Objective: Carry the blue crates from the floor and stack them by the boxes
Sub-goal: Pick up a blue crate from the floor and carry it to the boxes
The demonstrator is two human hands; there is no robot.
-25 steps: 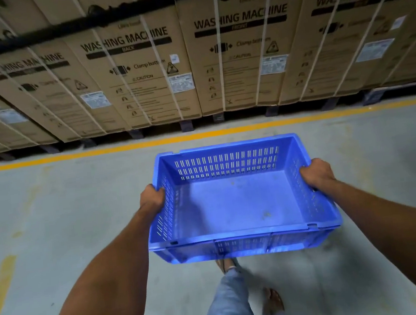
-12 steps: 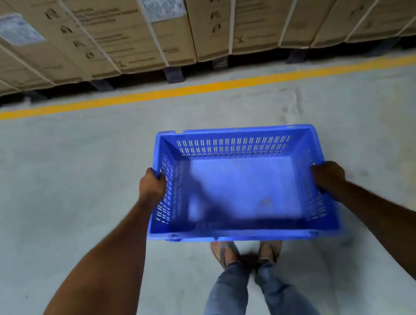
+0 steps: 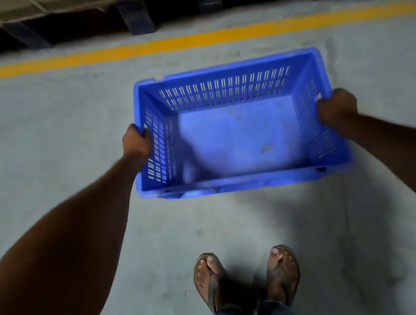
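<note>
An empty blue plastic crate (image 3: 237, 133) with slotted walls is held low over the grey concrete floor, in front of my feet. My left hand (image 3: 137, 143) grips its left rim and my right hand (image 3: 336, 108) grips its right rim. The bottom edges of the cardboard boxes (image 3: 82, 1) show along the top of the view, standing on dark pallet legs. Whether the crate touches the floor I cannot tell.
A yellow floor line (image 3: 189, 42) runs across between the crate and the pallet legs (image 3: 136, 18). My two sandalled feet (image 3: 248, 279) stand side by side just behind the crate. Bare concrete floor (image 3: 47, 148) lies to the left and right.
The view has tilted down and the boxes have slid almost out of sight. The crate has dropped lower and farther out from my body, still gripped by both hands; my feet have stopped together.
</note>
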